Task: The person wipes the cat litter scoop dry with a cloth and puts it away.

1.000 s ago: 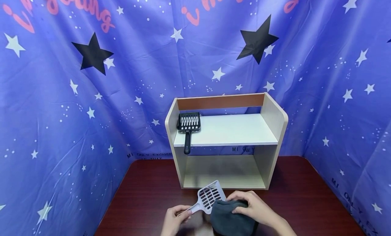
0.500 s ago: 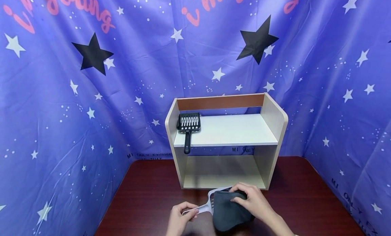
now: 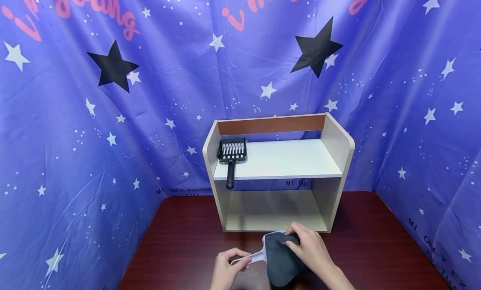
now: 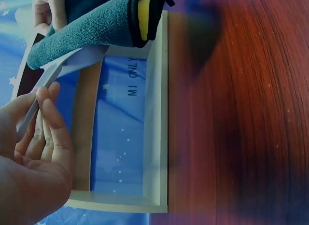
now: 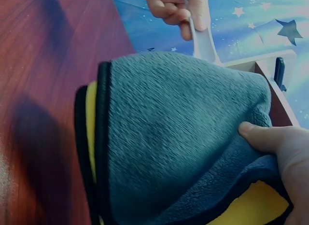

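My left hand (image 3: 227, 266) pinches the handle of a pale slotted litter scoop (image 3: 258, 256) between thumb and fingers. Over the scoop's head lies a folded dark grey-green cloth (image 3: 282, 258), hiding most of the slots. My right hand (image 3: 310, 249) grips that cloth near the scoop's far edge, thumb on top. In the right wrist view the cloth (image 5: 164, 123) shows a fuzzy surface, black edging and a yellow inner side. The left wrist view shows the scoop (image 4: 46, 80) held up off the table, with the cloth (image 4: 91, 34) draped on its head.
Behind my hands a two-level wooden shelf unit (image 3: 347, 156) stands on the dark red-brown table (image 3: 180, 240). On its white upper board, at the left, lies a black slotted scoop (image 3: 232, 156), handle jutting over the front edge. Blue star-printed curtains (image 3: 169, 94) surround the table.
Both the scoop and left hand have shifted right. The cloth has come up over the scoop's head, covering slots that were visible a second ago. The right hand has moved slightly up.
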`<state>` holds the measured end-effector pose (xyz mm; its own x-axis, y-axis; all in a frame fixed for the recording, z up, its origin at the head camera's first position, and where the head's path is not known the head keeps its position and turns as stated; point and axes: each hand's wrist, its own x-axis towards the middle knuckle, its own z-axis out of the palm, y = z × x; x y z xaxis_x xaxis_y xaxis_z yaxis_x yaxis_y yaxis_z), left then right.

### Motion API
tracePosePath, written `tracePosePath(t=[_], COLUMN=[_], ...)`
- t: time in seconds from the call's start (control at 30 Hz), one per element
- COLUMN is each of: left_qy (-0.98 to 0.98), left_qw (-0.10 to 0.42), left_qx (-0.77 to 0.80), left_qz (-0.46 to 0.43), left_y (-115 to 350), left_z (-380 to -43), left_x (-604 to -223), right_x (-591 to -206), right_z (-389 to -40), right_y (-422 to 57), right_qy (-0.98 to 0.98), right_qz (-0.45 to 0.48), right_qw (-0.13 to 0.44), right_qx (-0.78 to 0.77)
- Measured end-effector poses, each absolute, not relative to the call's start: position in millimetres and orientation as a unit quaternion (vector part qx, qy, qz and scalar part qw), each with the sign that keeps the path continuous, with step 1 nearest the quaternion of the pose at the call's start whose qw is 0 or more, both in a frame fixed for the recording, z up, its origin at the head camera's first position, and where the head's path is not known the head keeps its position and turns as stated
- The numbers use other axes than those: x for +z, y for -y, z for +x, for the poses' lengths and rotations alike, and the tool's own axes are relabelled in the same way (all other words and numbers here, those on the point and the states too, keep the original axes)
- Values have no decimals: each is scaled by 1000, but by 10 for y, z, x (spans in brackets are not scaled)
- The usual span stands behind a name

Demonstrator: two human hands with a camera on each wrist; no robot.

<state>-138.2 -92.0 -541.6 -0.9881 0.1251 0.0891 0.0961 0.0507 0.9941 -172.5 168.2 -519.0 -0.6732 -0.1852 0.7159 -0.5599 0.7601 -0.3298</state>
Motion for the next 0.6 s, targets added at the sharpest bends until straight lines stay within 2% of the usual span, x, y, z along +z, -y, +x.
tracePosePath(t=[0.27,0.6], left_qy=[-725,-736], left_qw=[0,-12], left_qx=[683,670], left_qz=[85,93], left_y=[833,782], left_z=[-1353,-1349], left_x=[-5359,-5337], right_x=[-5212,-5260], right_z=[-1709,-1663], right_y=[-1606,-1522], right_qy=[874,896], right_qz=[170,105], right_qw=[369,343], right_qx=[266,262])
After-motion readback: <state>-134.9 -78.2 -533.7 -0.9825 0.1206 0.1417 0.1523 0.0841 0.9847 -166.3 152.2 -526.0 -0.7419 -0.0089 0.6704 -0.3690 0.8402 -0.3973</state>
